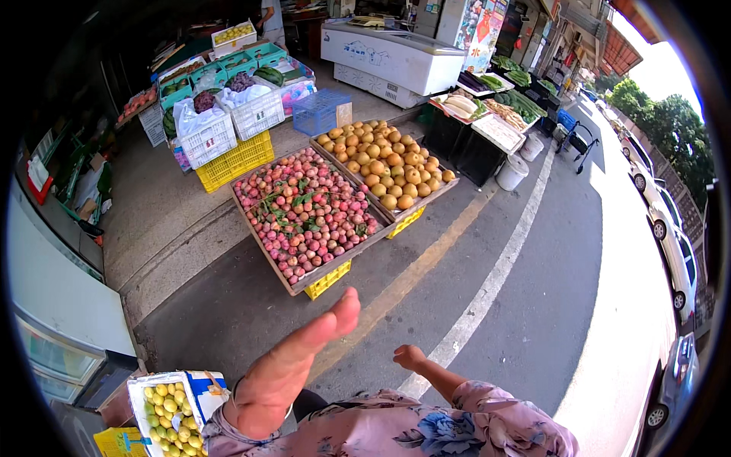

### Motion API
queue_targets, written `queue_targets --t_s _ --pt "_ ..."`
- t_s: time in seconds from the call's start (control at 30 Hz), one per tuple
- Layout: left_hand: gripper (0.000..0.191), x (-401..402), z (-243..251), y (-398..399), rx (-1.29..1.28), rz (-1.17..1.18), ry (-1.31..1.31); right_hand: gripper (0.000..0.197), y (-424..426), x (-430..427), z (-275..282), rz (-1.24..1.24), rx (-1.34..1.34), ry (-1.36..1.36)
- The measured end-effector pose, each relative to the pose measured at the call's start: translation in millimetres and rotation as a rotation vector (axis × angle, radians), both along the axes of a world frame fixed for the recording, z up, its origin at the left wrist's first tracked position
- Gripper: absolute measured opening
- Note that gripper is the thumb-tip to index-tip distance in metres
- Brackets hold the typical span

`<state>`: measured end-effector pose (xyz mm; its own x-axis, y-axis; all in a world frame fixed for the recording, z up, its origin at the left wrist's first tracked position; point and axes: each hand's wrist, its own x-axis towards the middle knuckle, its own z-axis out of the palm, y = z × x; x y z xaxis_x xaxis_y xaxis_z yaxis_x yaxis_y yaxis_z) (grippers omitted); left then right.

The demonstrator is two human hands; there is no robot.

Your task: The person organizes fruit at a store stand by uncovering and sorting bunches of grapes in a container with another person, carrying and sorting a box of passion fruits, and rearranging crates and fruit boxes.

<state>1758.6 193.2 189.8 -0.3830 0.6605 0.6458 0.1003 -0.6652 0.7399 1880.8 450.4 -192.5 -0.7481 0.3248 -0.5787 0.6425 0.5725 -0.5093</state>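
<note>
My left hand point(297, 360) is raised in front of my body, fingers extended and holding nothing. Lower and to the right, my right hand point(409, 356) hangs over the road with its fingers curled; whether they are fully closed is unclear. Beyond the left hand stands a wooden tray of pinkish-red plums point(308, 214) with some green leaves, raised on a yellow plastic crate point(328, 280). A second wooden tray of round brown-yellow pears point(388, 163) adjoins it. At the lower left, a white box holds yellow fruit point(171, 414). Neither hand touches any fruit.
White crates point(207, 134) of grapes, a blue crate point(321, 112) and a chest freezer point(394, 60) stand farther back. Vegetable stands and white buckets point(512, 172) line the road at right. A wheeled walker point(577, 140) and parked cars point(662, 211) are beyond. A person point(272, 20) stands behind the stalls.
</note>
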Motion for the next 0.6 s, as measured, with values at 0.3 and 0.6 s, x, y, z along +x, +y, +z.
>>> queue_targets --t_s 0.3,0.6 --pt "0.05 24 23 282 0.672 -0.742 -0.177 0.033 173 1 47 -0.684 -0.518 0.104" --pt "0.046 -93 31 519 0.611 -1.165 -0.229 0.026 360 145 -44 -1.385 -0.156 -0.033"
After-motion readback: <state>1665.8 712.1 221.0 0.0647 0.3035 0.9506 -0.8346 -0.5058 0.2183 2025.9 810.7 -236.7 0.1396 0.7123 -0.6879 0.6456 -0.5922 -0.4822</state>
